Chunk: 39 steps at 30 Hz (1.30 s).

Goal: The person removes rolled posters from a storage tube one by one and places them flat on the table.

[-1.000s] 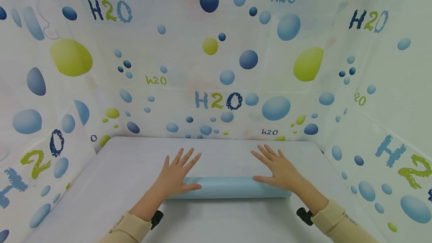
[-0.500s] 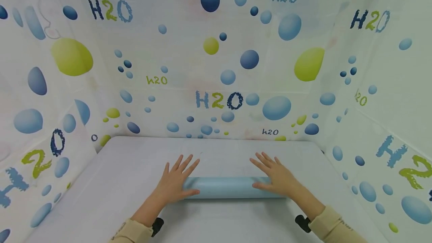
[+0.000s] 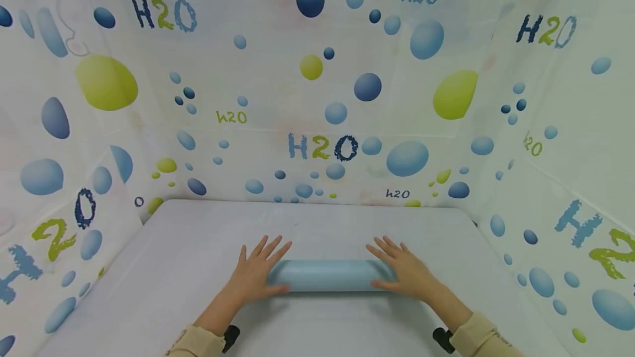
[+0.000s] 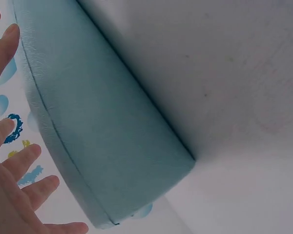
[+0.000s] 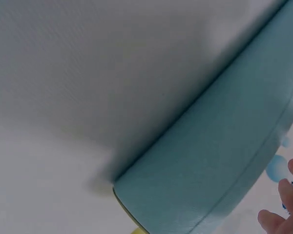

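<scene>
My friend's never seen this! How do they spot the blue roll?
Find the white table below the bubble-printed backdrop. A smooth, pale blue roll lies crosswise on it, its ends hidden in the head view by the left hand and right hand. It's the tube-shaped one; the other blue shapes are just backdrop prints.

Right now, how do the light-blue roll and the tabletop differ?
Colour: the roll is light blue; the tabletop is whitish.
Shape: the roll is long and rounded; the tabletop is flat.
Size: the roll is much smaller, spanning only part of the tabletop's width.
Shared: no printed lettering shows on either.
</scene>
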Available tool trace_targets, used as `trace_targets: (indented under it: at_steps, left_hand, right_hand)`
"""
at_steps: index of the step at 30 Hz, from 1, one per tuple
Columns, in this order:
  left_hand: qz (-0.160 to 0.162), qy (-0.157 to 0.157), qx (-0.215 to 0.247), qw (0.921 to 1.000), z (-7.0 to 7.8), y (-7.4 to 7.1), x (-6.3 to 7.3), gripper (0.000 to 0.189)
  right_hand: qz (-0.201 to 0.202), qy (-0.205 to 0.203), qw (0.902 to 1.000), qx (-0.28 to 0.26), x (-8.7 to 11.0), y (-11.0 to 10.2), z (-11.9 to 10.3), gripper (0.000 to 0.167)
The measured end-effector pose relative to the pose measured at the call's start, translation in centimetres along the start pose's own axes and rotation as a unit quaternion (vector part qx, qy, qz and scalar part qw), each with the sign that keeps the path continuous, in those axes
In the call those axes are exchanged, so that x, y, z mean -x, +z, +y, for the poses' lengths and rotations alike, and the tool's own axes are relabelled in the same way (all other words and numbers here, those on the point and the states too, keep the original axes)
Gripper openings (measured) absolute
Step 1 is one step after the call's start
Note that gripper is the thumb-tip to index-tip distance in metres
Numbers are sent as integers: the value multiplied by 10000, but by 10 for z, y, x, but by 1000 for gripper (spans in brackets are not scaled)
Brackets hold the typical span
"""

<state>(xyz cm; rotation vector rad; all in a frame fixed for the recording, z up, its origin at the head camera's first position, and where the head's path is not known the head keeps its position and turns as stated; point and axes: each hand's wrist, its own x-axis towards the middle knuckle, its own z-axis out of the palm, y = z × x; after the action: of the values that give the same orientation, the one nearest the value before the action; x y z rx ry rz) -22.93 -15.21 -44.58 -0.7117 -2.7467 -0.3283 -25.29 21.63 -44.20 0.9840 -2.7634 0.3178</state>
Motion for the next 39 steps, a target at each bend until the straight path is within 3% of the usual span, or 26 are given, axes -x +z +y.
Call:
trace_targets:
  at_steps: [15,30,39]
  left_hand:
    - [-373,-132,181,9991,-7,12,6,88]
    - [-488,-91,-18,9988,-12,21,10,83]
    - [-352,56,-41,9994,-12,22,10,79]
  right_hand:
    - [-310,226,9987,-322,5,14,6,78]
    - [-253,-175,9992,238,10,24,11,79]
    - [-165,-345,9981,479,11,24,11,79]
